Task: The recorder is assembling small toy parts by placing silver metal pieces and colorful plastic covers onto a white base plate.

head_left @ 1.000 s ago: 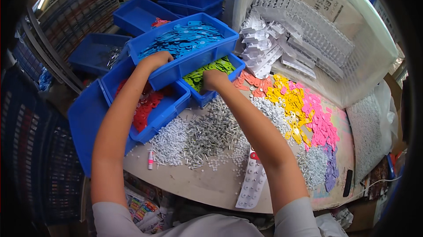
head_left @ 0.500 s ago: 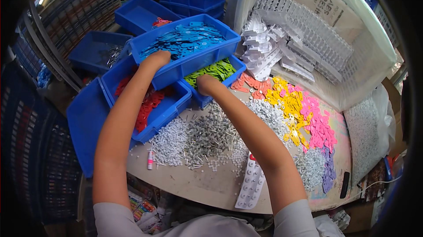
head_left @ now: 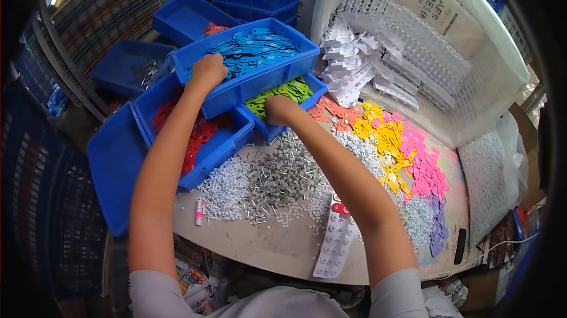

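My left hand (head_left: 209,71) is at the near edge of a blue bin (head_left: 260,84) filled with flat blue plastic pieces (head_left: 254,49). Its fingers are curled; whatever lies between them is hidden. Lower and to the right, my right hand (head_left: 279,109) reaches into a smaller blue bin (head_left: 270,132) of green pieces (head_left: 295,90), its fingers hidden by the back of the hand. Beside my right forearm lies a white strip with rows of round knobs (head_left: 333,253). A red piece (head_left: 339,208) lies across its far end.
Another bin (head_left: 207,167) holds red pieces (head_left: 192,155). Heaps of white pegs (head_left: 221,191), metal pins (head_left: 274,179), yellow pieces (head_left: 381,135) and pink pieces (head_left: 425,173) cover the table. A large bag-lined container (head_left: 490,75) of white strips stands back right. A small pink-and-white tube (head_left: 199,213) stands near the front.
My left hand has risen slightly out of the blue pieces, its fingers now more visible. The right hand stays in the green bin; its forearm has shifted right, uncovering more of the red piece.
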Tool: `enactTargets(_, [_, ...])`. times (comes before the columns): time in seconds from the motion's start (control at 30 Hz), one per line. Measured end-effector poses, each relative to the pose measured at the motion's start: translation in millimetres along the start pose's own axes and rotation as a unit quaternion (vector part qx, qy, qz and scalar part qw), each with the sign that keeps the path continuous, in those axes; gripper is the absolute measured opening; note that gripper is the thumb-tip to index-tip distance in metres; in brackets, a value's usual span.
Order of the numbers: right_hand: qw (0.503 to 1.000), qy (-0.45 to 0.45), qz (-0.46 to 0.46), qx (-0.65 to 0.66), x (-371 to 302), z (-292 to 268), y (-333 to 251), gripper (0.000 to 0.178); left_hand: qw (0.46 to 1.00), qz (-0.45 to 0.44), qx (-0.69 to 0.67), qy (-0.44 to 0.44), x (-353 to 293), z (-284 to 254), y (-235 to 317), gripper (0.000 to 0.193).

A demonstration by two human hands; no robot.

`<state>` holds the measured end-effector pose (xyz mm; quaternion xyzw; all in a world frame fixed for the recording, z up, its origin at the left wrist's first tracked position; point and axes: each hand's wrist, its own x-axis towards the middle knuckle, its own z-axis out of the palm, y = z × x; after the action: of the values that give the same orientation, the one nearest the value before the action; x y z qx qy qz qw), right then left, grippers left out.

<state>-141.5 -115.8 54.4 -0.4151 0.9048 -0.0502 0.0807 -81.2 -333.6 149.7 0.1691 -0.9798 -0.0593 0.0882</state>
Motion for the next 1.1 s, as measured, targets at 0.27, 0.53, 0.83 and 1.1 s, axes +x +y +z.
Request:
enactTargets(0.27, [0.992, 0.007, 0.077, -0.099, -3, 4, -33, 0.025, 0.907, 0.025, -0.418, 0.037, 9, 10, -27, 0.03])
enactTargets(0.53, [0.989, 0.111, 0.076, -0.056, 1, 12, -30, 0.017, 0.883, 0.016, -0.465, 0.068, 7, 8, -27, 0.026])
enactTargets(0.83, [0.987, 0.109, 0.108, -0.041, 8, 22, -29, 0.019, 0.907, 0.041, -0.419, -0.01, 6, 5, -29, 0.012])
enactTargets(1.1, [0.99, 0.103, 0.088, -0.028, 12, 22, -27, 0.018, 0.885, 0.009, -0.465, 0.03, -1, -6, -13, 0.022])
